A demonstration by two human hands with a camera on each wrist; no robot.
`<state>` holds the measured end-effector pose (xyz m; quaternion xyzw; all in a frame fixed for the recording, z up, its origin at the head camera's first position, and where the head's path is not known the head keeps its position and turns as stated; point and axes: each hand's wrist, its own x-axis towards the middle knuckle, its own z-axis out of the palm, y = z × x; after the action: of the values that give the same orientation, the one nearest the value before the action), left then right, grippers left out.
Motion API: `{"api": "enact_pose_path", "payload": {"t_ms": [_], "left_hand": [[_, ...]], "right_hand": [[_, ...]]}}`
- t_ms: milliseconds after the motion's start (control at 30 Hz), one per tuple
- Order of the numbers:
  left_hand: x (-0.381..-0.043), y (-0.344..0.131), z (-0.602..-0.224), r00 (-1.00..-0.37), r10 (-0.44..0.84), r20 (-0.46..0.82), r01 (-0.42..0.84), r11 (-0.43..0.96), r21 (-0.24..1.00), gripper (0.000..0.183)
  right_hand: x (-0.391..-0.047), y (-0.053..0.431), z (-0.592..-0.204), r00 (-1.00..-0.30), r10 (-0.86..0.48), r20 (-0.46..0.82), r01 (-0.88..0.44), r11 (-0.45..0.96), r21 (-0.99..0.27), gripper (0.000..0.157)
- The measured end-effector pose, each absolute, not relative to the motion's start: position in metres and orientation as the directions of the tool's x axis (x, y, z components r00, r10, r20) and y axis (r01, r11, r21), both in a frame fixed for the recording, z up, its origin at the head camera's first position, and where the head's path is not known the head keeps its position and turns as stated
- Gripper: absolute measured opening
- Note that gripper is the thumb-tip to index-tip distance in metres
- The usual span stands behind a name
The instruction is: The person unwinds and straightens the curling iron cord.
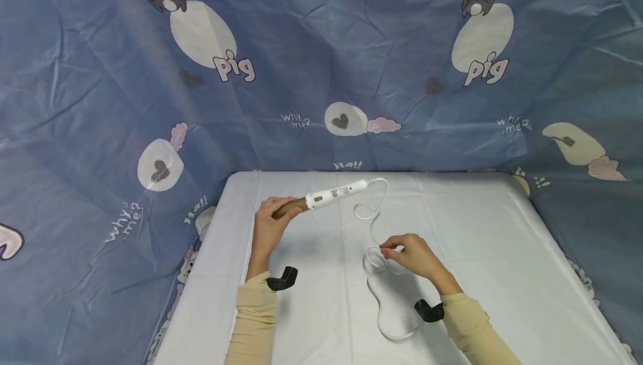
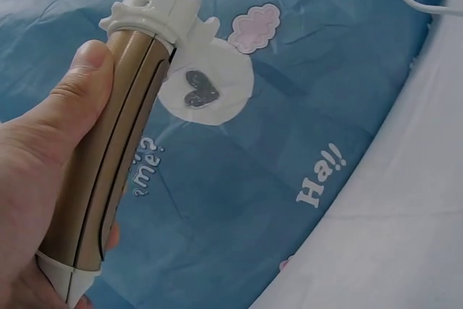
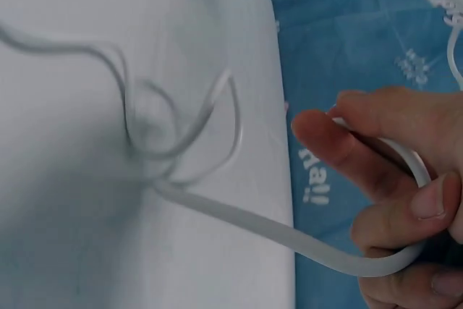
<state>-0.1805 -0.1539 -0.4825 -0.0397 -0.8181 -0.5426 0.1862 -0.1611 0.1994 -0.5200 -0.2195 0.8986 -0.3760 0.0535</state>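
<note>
My left hand [image 1: 268, 225] grips a curling iron [image 1: 335, 193] by its gold-brown barrel [image 2: 108, 142], thumb along one side. The white handle points up and to the right above the table, printed with small text. From the handle's end a thin white cord [image 1: 372, 229] loops down toward my right hand [image 1: 414, 255]. Thumb and index finger pinch the cord there, and in the right wrist view the cord [image 3: 260, 226] also passes through the curled lower fingers. More of it lies in loose loops on the white surface, left of and below the right hand.
A table [image 1: 311, 320] with a white cover lies under both hands. Blue fabric [image 1: 321, 63] printed with pigs, hearts and words hangs behind it and at both sides. Black wrist cameras sit on the left wrist [image 1: 282, 279] and the right wrist [image 1: 429, 311].
</note>
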Motion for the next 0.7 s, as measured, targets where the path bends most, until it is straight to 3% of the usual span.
{"api": "enact_pose_path", "payload": {"t_ms": [233, 433, 700], "left_hand": [[-0.184, -0.166, -0.484, -0.884, -0.212, 0.417, 0.320, 0.378, 0.869, 0.031], [-0.202, -0.191, -0.494, -0.841, -0.266, 0.470, 0.300, 0.495, 0.816, 0.032], [-0.229, -0.202, -0.532, -0.889, -0.166, 0.427, 0.246, 0.612, 0.751, 0.038]], "right_hand": [[-0.172, 0.222, -0.525, -0.955, -0.281, 0.100, -0.279, 0.721, -0.635, 0.011], [-0.177, 0.246, -0.535, -0.978, -0.171, 0.121, -0.209, 0.768, -0.606, 0.013], [-0.156, 0.278, -0.555, -0.993, -0.119, 0.012, -0.101, 0.773, -0.627, 0.016]]}}
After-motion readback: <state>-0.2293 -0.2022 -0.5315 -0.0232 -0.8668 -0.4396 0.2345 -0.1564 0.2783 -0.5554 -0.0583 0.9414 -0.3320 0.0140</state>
